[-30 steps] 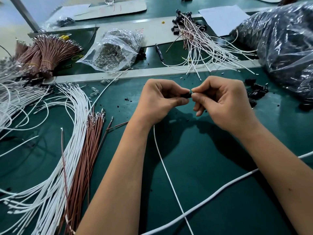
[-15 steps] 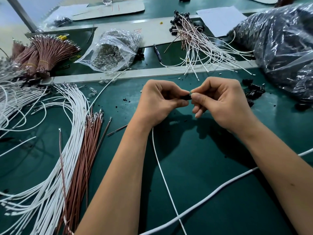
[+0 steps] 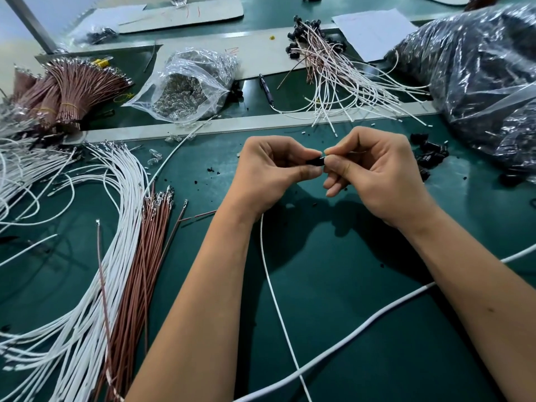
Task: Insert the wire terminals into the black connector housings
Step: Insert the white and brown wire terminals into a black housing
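Note:
My left hand pinches a small black connector housing between thumb and forefinger above the green mat. My right hand meets it from the right, thumb and forefinger pinched at the housing's end; what they hold is hidden. A thin white wire hangs from under my left hand toward the near edge. Loose white wires and brown wires with metal terminals lie at the left. Spare black housings sit just right of my right hand.
Finished wire assemblies lie at the back. A clear bag of small clear parts and brown wire bundles sit back left. A large plastic bag of black parts fills the right. A thick white cable crosses the near mat.
Both hands stay pressed together at the housing, having shifted very slightly. The wires on the mat have not moved.

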